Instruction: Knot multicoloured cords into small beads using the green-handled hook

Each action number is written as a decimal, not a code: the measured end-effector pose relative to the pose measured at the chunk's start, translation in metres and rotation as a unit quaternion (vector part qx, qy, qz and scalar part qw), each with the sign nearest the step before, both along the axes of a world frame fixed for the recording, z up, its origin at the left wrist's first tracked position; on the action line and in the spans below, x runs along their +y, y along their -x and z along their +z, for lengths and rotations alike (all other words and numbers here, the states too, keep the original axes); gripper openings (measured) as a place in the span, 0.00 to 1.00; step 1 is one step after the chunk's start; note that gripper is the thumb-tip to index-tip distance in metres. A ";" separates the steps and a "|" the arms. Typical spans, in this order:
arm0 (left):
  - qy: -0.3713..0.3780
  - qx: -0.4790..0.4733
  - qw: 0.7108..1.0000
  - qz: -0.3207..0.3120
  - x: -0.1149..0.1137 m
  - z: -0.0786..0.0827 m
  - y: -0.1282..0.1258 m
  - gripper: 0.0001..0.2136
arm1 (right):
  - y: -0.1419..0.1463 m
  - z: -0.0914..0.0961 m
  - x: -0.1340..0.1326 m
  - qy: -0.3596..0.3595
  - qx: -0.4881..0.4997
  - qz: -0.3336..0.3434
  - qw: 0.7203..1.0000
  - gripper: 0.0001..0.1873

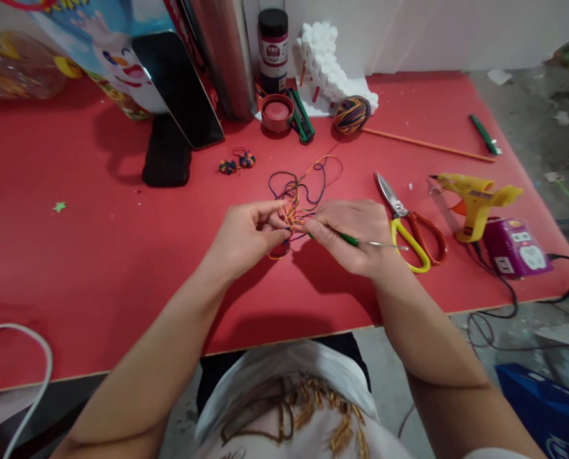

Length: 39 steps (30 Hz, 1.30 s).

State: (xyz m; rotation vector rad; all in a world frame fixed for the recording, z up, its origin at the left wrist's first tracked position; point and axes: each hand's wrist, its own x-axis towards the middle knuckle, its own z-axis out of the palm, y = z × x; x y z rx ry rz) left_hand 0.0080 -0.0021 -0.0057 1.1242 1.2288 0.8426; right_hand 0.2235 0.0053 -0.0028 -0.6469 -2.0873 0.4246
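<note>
My left hand [254, 233] pinches a tangle of multicoloured yarn [291, 210] at the middle of the red table. Facing it from the right, my right hand [349, 233] is closed around a crochet hook [350, 239] with a green grip, whose metal end sticks out toward my wrist. The hook's working tip is hidden among fingers and yarn. A strand runs from the tangle up to the yarn ball [353, 115]. Two small multicoloured yarn pieces [236, 162] lie beyond my left hand.
Scissors [404, 220] lie right of my right hand, beside a yellow glue gun [478, 197] and a purple power block [517, 247] with cables. A phone [177, 89] leans on a black stand. Behind are a steel flask [227, 57], a dark jar [273, 51], a green cutter [301, 115] and a thin stick [430, 145].
</note>
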 end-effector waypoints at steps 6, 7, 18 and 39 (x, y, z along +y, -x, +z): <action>0.108 -0.167 0.976 0.092 0.008 0.012 0.006 0.25 | 0.012 -0.014 -0.002 -0.124 -0.012 -0.053 0.991 0.03; 0.126 -0.181 0.971 0.095 0.009 0.013 0.007 0.24 | 0.015 -0.017 -0.001 -0.147 -0.024 -0.063 0.987 0.04; 0.022 -0.250 0.954 0.161 0.001 0.012 -0.007 0.21 | 0.039 -0.038 0.001 -0.278 -0.104 -0.160 0.941 0.11; -0.179 0.045 0.978 0.101 0.001 -0.001 0.001 0.28 | 0.023 -0.017 -0.008 -0.115 0.040 -0.080 0.989 0.05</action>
